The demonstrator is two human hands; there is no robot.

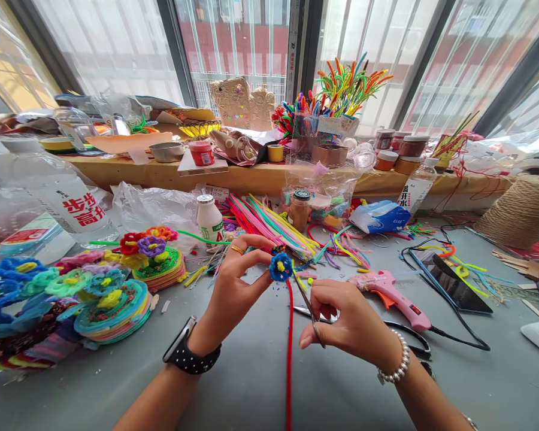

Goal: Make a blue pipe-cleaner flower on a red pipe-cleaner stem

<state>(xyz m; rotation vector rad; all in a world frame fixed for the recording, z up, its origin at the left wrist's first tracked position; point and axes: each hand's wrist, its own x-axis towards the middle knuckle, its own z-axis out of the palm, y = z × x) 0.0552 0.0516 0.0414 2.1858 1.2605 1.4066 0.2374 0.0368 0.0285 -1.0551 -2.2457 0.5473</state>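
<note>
My left hand (238, 287) pinches a small blue flower with a yellow centre (281, 267) between thumb and fingers, near the middle of the view. A red pipe cleaner (290, 359) runs down from near the flower toward the bottom edge. My right hand (345, 314) has its fingers in the handles of small metal scissors (312, 308), whose blades point up-left at the flower's lower right side. Tiny blue bits show under the flower. A green pipe cleaner (197, 237) reaches out to the left behind my left hand.
Fuzzy flower-covered pieces (112, 305) crowd the left. A pink glue gun (399, 293), its cord and a dark phone (453, 281) lie at the right. Behind are loose pipe cleaners (269, 224), a white bottle (209, 218), a brown jar (299, 212) and a twine spool (516, 209).
</note>
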